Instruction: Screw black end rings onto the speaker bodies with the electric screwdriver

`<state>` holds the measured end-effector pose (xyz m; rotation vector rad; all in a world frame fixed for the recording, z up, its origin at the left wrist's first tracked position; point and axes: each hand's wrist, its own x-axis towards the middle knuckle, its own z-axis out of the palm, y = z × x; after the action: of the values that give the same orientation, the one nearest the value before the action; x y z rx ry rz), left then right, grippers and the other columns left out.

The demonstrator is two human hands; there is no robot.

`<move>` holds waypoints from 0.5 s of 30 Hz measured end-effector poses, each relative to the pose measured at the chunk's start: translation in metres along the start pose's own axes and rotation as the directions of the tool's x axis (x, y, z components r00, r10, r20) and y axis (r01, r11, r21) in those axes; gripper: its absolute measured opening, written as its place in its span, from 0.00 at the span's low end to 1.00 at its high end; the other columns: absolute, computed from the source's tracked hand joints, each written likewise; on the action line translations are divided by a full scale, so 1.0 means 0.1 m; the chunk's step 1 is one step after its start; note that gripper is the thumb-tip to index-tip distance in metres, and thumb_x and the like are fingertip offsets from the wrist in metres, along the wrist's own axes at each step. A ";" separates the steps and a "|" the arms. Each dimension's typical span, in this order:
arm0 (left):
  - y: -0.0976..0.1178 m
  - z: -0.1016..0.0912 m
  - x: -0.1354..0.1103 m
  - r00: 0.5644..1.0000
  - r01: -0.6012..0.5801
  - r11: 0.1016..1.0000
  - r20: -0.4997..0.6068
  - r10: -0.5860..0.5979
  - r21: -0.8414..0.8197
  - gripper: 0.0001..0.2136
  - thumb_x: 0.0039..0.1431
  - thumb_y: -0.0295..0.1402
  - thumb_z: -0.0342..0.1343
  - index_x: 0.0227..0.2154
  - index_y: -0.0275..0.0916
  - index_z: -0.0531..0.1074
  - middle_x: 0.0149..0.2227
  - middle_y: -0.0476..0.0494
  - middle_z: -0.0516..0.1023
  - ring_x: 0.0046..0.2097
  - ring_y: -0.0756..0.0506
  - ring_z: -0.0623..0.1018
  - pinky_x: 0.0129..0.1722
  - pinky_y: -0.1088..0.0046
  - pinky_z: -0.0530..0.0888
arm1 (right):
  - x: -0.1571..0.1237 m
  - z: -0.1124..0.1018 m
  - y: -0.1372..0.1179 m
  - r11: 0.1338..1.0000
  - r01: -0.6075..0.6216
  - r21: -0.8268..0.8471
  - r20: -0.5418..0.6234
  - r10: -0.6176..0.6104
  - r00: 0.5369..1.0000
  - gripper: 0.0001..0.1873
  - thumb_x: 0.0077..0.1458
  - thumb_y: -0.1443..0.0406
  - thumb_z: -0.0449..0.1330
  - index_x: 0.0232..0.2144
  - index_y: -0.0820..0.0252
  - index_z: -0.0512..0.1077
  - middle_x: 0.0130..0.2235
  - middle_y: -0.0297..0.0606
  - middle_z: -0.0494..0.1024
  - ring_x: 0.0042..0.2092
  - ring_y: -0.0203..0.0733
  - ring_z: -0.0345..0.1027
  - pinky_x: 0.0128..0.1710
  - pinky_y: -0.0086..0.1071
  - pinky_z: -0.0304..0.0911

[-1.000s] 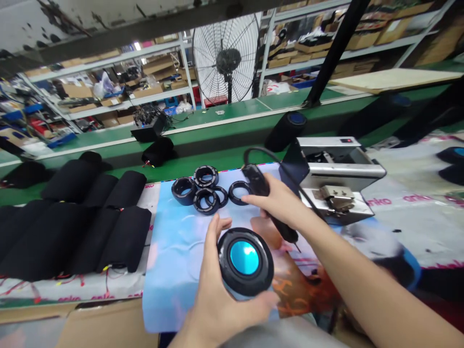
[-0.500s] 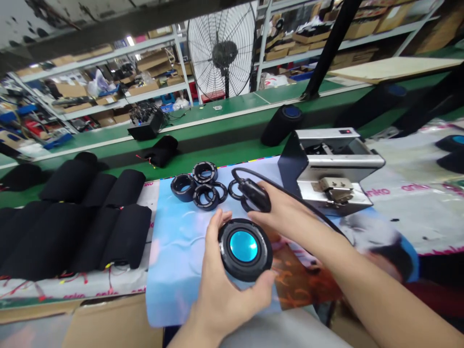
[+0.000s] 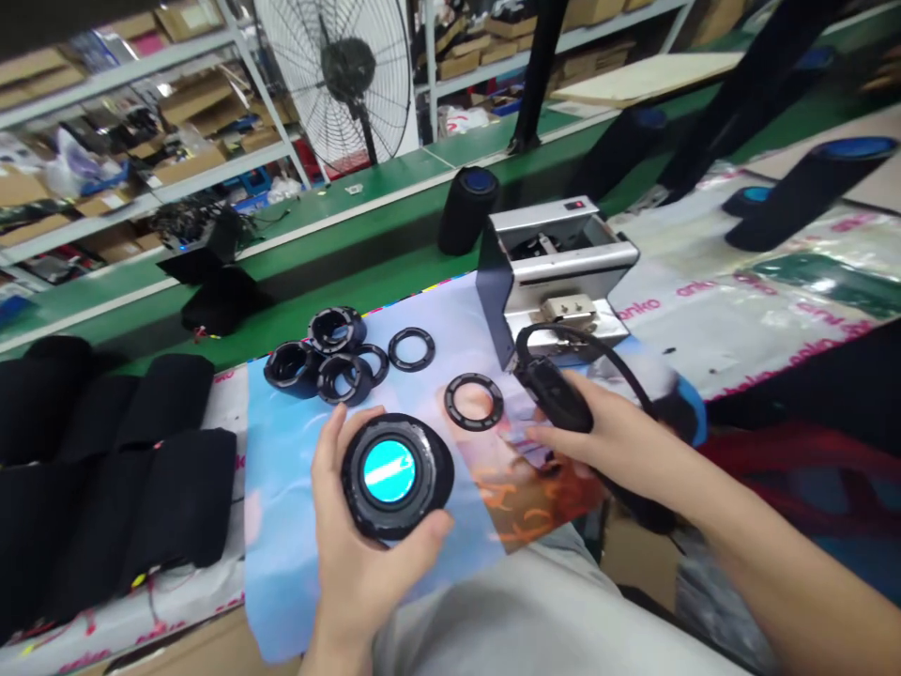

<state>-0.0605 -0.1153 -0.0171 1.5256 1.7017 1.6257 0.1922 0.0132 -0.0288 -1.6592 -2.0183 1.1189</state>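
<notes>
A round black speaker (image 3: pixel 433 460) with a shiny blue disc (image 3: pixel 389 471) in its end is held in my left hand (image 3: pixel 358 554), fingers and thumb wrapped round its rim. The disc faces up towards me. My right hand (image 3: pixel 612 441) grips a black corded hand tool (image 3: pixel 556 394), whose tip points up and left and is hard to make out. Left of the tool, a flat black ring (image 3: pixel 474 425) lies on the printed blue mat (image 3: pixel 282 526). Another flat ring (image 3: pixel 412 368) lies farther back, beside several thicker black collars (image 3: pixel 292 383).
A silver metal machine (image 3: pixel 563 263) stands at the back right of the mat. Black fabric-covered cylinders (image 3: pixel 183 498) with loose wires lie to the left. An upright black cylinder (image 3: pixel 468 216) stands behind on the green bench. A large fan (image 3: pixel 348 70) and shelves fill the background.
The view has swung right, so most things sit farther left. My right hand and the tool have moved right, away from the speaker, uncovering the flat rings. My left hand still holds the speaker.
</notes>
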 end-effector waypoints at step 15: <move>-0.02 0.07 -0.04 1.000 0.005 1.000 0.009 -0.005 -0.003 0.49 0.48 0.42 0.78 0.71 0.51 0.60 0.62 0.41 0.76 0.59 0.37 0.81 0.58 0.62 0.78 | 0.35 0.06 -0.36 0.955 0.275 -0.114 0.212 -0.247 0.946 0.51 0.48 0.76 0.65 0.73 0.50 0.62 0.66 0.37 0.75 0.65 0.50 0.73 0.63 0.37 0.69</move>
<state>-0.0545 -0.1143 -0.0228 1.5236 1.6960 1.6159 0.1528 0.0424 -0.0153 -1.3311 -2.4091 1.1007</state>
